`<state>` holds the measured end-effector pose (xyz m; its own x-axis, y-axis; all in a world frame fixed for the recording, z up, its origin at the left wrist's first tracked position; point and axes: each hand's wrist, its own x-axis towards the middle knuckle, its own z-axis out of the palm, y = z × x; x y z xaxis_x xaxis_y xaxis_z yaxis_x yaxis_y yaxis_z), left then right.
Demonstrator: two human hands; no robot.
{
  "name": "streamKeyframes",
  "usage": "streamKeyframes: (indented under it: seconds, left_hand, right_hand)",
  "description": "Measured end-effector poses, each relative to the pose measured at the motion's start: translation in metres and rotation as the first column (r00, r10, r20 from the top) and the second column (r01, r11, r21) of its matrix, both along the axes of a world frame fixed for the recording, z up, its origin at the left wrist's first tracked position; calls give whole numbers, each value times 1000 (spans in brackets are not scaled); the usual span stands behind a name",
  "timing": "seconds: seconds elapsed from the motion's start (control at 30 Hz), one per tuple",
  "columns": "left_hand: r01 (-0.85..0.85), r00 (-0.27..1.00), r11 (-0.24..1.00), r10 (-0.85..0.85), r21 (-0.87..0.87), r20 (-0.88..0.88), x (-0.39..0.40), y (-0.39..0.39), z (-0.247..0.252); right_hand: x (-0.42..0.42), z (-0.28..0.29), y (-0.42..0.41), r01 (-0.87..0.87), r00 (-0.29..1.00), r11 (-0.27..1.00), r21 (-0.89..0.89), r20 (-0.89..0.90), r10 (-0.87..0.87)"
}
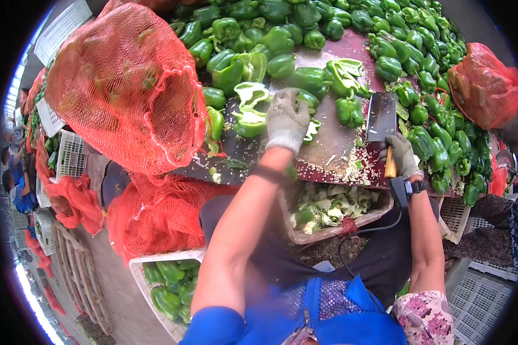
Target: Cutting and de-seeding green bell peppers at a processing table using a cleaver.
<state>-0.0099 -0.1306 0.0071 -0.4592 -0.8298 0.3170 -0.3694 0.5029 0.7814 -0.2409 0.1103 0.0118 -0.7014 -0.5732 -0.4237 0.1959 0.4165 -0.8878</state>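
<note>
My left hand (287,118), in a grey work glove, is over the table among green bell peppers. Its fingers curl down beside a whole green bell pepper (307,100), and a cut pepper piece (312,130) shows by its wrist side. Whether the fingers grip anything is hidden. My right hand (400,154), also gloved, is closed around the wooden handle (390,163) of a cleaver. The broad cleaver blade (381,115) points away from me over the tabletop. Halved bell peppers (250,121) lie left of my left hand, and an opened one (345,74) lies beyond the blade.
A red mesh sack (125,90) bulges over the table's left side. Whole peppers (414,34) are heaped at the back and right. Below the edge, a tub (300,238) holds trimmings. A white crate (144,276) of peppers stands at lower left. Seeds (349,166) litter the tabletop.
</note>
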Motion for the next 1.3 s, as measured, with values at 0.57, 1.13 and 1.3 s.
streamKeyframes:
  seconds: [0.57, 1.13, 1.3]
  left_hand:
    - [87, 830, 930, 131, -358, 542, -98, -24, -28]
    - [181, 884, 648, 223, 740, -411, -55, -55, 19]
    - [700, 628, 248, 232, 670, -742, -49, -51, 25]
  right_hand:
    - [20, -24, 1, 28, 972, 998, -62, 233, -13]
    - [13, -41, 5, 21, 974, 992, -123, 226, 7]
    - [25, -27, -2, 58, 998, 996, -63, -3, -58]
